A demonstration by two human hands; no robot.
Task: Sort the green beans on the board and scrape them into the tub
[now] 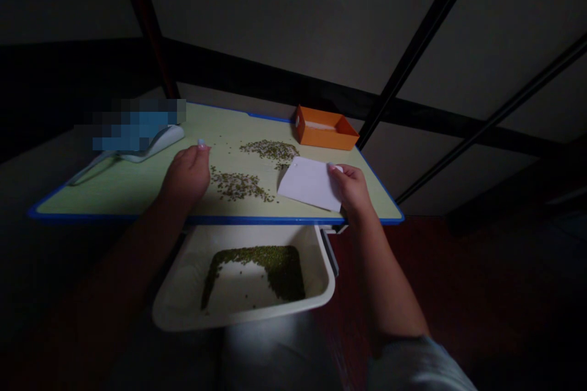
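My right hand grips a thin white card by its right edge, tilted just above the right part of the table. Close to the card's left edge are two loose patches of small green beans, a farther patch and a nearer patch. My left hand is over the table left of the nearer patch, thumb up and fingers curled closed. Whatever it may hold is hidden from this side.
The small table has a green top and blue edging. Below its front edge is a white tub with more green beans inside. An orange tray stands at the back right. A pale curved object lies at left beside a blurred-out blue area.
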